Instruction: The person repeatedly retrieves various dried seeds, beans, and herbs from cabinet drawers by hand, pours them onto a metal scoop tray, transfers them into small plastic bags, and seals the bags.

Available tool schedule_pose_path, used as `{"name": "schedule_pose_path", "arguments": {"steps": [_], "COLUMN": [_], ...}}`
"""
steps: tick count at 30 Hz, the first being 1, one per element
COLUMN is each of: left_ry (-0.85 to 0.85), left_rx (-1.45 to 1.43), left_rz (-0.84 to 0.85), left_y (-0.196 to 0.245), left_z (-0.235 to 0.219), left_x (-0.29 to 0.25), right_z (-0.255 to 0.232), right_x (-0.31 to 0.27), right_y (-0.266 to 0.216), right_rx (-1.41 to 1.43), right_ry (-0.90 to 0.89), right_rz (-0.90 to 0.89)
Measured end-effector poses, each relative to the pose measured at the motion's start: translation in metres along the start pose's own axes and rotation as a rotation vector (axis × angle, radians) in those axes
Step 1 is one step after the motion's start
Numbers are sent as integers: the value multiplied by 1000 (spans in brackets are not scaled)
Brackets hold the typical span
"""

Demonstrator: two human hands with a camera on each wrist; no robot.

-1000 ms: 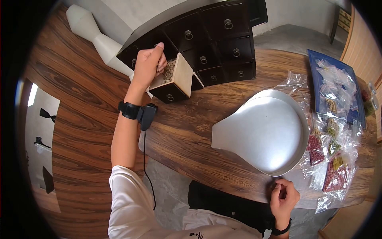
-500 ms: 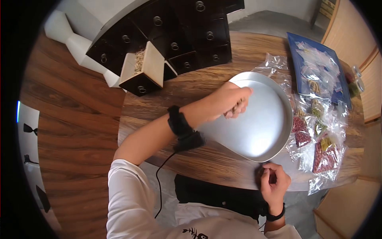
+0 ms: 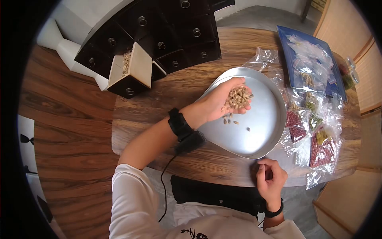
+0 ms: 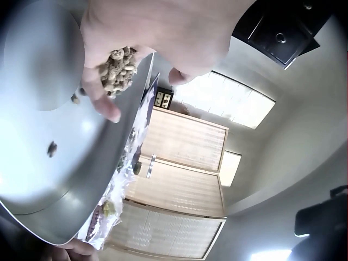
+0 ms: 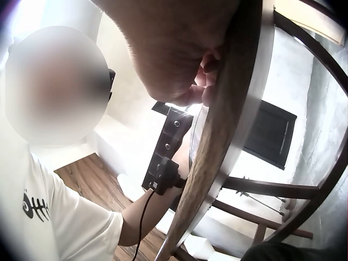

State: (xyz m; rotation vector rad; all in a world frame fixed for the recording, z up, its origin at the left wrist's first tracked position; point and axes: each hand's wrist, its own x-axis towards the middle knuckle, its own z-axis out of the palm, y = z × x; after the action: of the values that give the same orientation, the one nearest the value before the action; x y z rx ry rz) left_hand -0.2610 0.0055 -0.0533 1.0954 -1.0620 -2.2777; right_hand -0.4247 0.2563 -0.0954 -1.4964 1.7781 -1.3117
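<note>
My left hand (image 3: 218,100) is turned palm up above a shiny metal pan (image 3: 262,131) with a tapered spout. A heap of small tan-brown seeds (image 3: 238,97) lies across its palm and fingers; the left wrist view shows the same seeds (image 4: 118,72) beside an extended finger (image 4: 109,109). Several loose seeds (image 3: 236,122) lie on the pan floor below the hand. My right hand (image 3: 272,177) rests at the table's front edge near the pan rim, fingers loosely curled, holding nothing.
A dark cabinet (image 3: 175,51) stands at the back left, one drawer (image 3: 141,65) pulled out with similar seeds inside. Clear bags of red beans (image 3: 320,153) lie right of the pan. Behind them is a blue tray (image 3: 292,75) of small plastic bags, with glass jars (image 3: 352,75) beside it.
My left hand has moved from the open drawer over to the pan, then turned from a fist to palm up, and some seeds have dropped into the pan. The right hand stays put.
</note>
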Motion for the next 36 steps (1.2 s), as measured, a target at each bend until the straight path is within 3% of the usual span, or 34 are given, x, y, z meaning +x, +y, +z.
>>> {"name": "schedule_pose_path", "arguments": {"steps": [4, 11, 19, 26, 32, 34, 35, 36], "left_ry": [-107, -242, -201, -174, 65, 282, 392, 587], "left_rx": [-51, -41, 201, 476, 346, 678, 707, 883], "left_rz": [-85, -6, 101, 229, 355, 589, 723, 918], "left_y": [3, 11, -7, 8, 11, 19, 17, 10], "left_z": [5, 12, 9, 6, -33, -33, -34, -44], "left_x": [-12, -40, -39, -45, -91, -128, -145, -154], "right_z": [0, 3, 2, 3, 3, 0, 3, 2], "right_x": [0, -3, -4, -2, -1, -1, -2, -2], "right_y": [0, 0, -2, -1, -4, -7, -2, -2], "right_rx": [1, -4, -23, -30, -50, -63, -54, -62], "right_ry": [5, 14, -2, 4, 18, -14, 10, 17], "right_rz": [5, 23, 48, 31, 25, 3, -25, 2]}}
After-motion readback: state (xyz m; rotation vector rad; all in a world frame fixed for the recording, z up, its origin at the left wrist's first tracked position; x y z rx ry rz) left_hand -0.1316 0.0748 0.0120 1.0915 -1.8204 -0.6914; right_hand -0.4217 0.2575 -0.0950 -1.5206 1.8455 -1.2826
